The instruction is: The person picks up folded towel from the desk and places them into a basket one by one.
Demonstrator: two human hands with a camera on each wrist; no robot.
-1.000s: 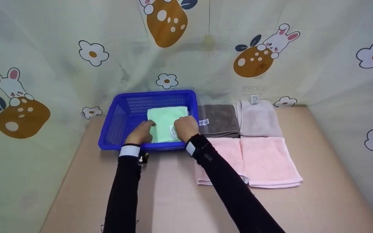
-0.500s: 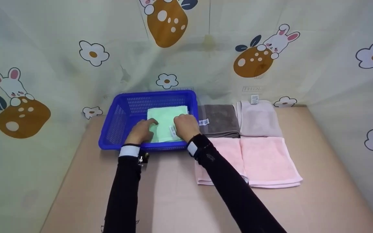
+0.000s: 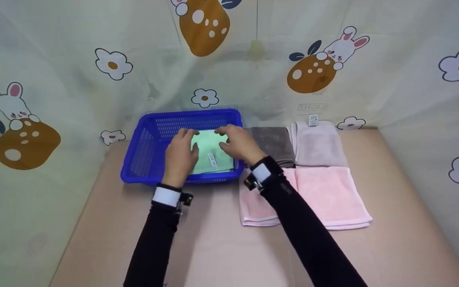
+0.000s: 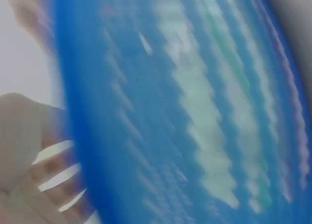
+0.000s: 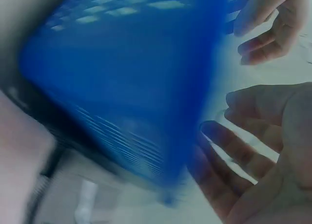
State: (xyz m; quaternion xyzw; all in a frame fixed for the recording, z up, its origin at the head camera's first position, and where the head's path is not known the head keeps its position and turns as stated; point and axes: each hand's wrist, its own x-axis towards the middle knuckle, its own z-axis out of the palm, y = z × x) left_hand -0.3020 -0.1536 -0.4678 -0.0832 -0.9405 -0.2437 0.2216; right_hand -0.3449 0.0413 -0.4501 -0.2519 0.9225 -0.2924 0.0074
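Observation:
A folded light-green towel with a white label lies in the right part of a blue plastic basket. My left hand is over the towel's left side, its fingers apart and loosely bent, with nothing in them. Over the right side is my right hand, fingers spread, also holding nothing. The right wrist view has both hands, the right hand and the left hand, above the basket rim. In the left wrist view, pale green cloth shows through slots in the basket wall.
Right of the basket lie a folded grey-brown towel and a light-grey towel. In front of them are two folded pink towels, one left and one right. A patterned curtain hangs behind the tan table.
Both hands have risen off the towel, moving away from the basket's front. The right hand's curled fingers have opened out. The basket and the other towels stay in place.

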